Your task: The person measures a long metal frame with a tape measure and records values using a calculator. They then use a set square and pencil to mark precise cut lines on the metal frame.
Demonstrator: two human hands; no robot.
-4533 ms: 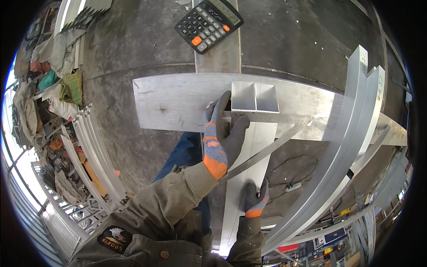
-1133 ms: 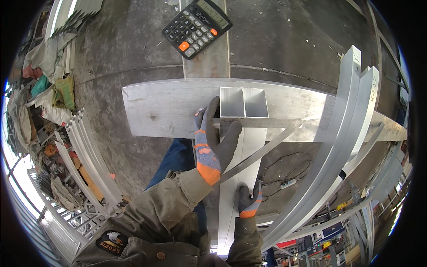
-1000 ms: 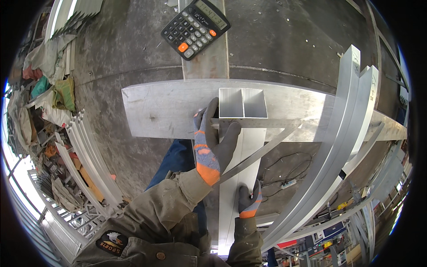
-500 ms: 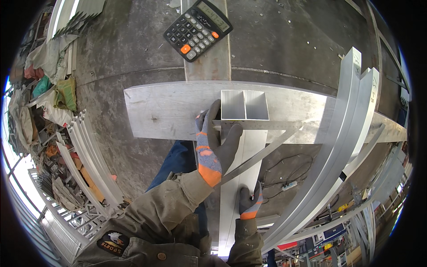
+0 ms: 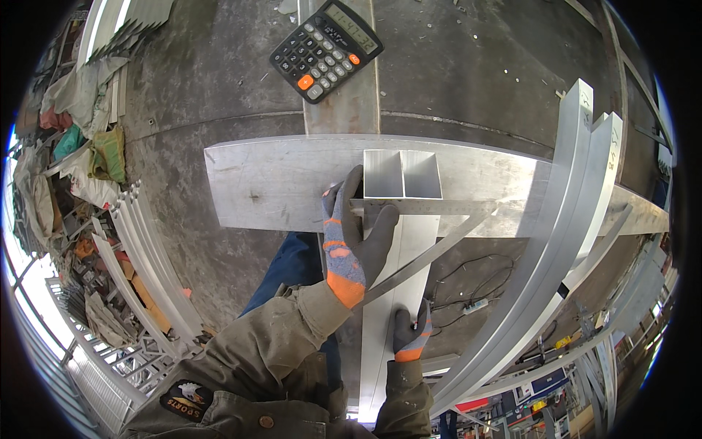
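Observation:
A silvery rectangular metal tube point(image 5: 385, 314) runs away from my body, its far end showing two square openings split by an inner wall. Across that end lies a metal set square point(image 5: 457, 207), its slanted bar reaching back over the tube. My left hand point(image 5: 358, 227), in a grey and orange glove, is closed on the set square and presses against the tube's left side, fingers beside the far opening. Nearer to me, my gloved right hand point(image 5: 413, 331) rests at the tube's right edge, fingers curled. A tiny red and white spot shows between them; what it belongs to is hidden.
Under the tube's far end lies a wide metal beam point(image 5: 270, 186). A black calculator point(image 5: 326, 50) sits on a crosswise bar beyond. Long metal profiles point(image 5: 563, 190) stand at the right, a cable with a plug point(image 5: 475, 306) on the floor, and sacks and scrap point(image 5: 108, 155) at the left.

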